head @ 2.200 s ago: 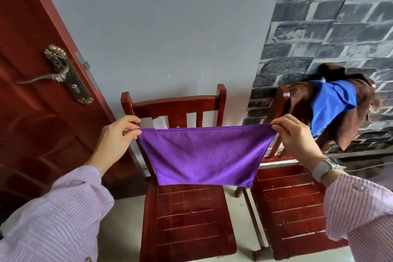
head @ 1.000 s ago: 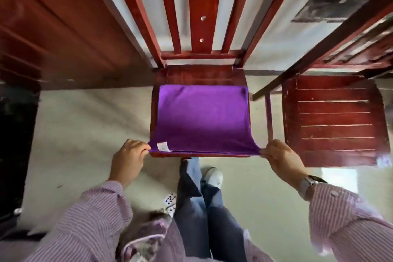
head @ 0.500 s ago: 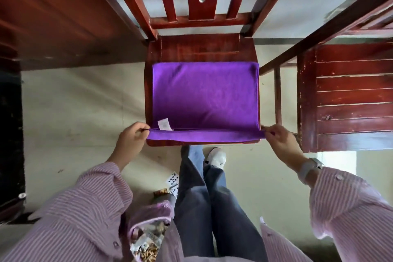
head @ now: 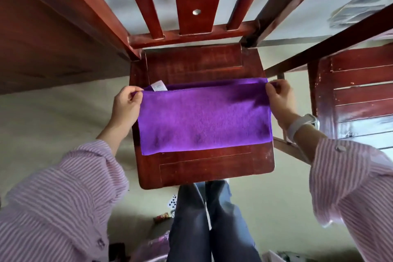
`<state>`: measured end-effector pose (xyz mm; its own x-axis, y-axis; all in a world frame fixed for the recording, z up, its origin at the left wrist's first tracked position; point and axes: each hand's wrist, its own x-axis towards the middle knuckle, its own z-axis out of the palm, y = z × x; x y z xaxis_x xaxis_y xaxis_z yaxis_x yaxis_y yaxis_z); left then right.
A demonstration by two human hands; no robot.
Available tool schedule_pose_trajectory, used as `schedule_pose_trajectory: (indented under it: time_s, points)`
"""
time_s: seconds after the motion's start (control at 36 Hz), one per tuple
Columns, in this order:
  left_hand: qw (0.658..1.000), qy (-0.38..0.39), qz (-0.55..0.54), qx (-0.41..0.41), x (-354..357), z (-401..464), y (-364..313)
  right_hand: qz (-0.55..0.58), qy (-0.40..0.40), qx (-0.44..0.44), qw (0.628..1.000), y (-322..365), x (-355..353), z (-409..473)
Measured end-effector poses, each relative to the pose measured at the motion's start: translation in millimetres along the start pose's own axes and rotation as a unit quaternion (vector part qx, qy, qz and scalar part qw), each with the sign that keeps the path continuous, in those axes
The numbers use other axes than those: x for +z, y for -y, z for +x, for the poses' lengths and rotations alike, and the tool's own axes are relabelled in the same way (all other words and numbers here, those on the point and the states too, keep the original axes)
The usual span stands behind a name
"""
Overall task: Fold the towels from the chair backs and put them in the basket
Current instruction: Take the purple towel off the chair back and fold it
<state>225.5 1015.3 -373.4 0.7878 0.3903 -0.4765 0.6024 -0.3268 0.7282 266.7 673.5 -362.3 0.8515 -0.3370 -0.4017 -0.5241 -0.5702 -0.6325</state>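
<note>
Towel [head: 204, 117], purple, lies on chair seat [head: 204, 168] at frame centre, folded in half. Left hand [head: 125, 106] and right hand [head: 278, 100] each pinch one far corner. Step: folding. Next probably second fold, edges aligned. Basket not in view.

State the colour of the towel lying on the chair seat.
Purple; the towel shows plainly in the head view.

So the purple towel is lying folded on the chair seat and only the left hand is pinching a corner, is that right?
Not quite. In the head view both hands pinch the purple towel on the chair seat: the left hand its far left corner, the right hand its far right corner.
</note>
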Motion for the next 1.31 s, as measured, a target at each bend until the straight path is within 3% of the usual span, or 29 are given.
schedule_pose_trajectory:
  time_s: [0.67, 0.89, 1.03, 1.17, 1.31]
  points:
    - [0.960, -0.033, 0.279, -0.005, 15.4, 34.5, 0.5, -0.103, 0.043, 0.064, 0.992, 4.1, 24.2, 47.1]
    - [0.958, -0.034, 0.284, -0.025, 18.5, 39.0, -5.2, -0.134, 0.023, 0.034, 0.990, 3.7, 25.7, 43.8]
    - [0.975, -0.052, 0.217, -0.020, 12.7, 34.1, -3.7, -0.130, 0.006, 0.042, 0.991, -1.9, 20.5, 44.6]
    - [0.988, -0.053, 0.147, -0.003, 10.9, 29.3, 4.0, -0.177, -0.098, -0.108, 0.973, 6.7, 18.7, 22.1]
    - [0.995, -0.040, 0.094, -0.009, 10.7, 33.6, 11.1, -0.246, 0.056, -0.317, 0.914, 41.9, 62.6, -4.5]
